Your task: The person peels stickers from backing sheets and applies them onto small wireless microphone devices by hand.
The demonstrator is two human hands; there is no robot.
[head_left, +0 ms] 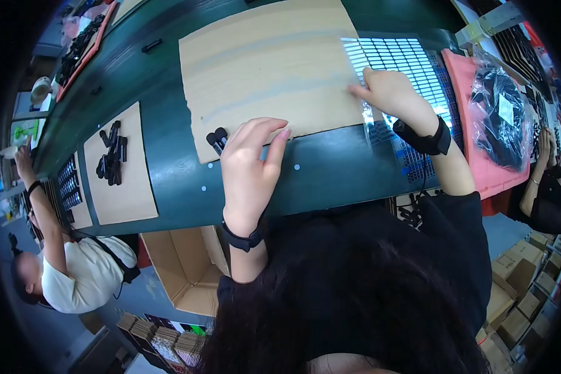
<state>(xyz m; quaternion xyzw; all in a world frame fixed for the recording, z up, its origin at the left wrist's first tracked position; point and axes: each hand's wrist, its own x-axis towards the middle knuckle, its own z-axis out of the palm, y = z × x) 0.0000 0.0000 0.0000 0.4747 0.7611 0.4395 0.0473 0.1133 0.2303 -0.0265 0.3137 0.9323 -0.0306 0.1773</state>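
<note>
A small assembly or packing workshop: a long dark green workbench (330, 177) carries flat brown cardboard sheets (268, 68), rows of small black plastic parts (112, 153) and white label sheets (399, 59), with open cardboard cartons (184, 268) below and seated co-workers alongside.

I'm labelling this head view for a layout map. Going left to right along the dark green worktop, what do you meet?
Small tan cardboard sheet with a pile of small black parts → two small black parts beside the left hand → right hand on the glossy sheet of white rectangular labels → pink tray → clear plastic bag of black parts.
</note>
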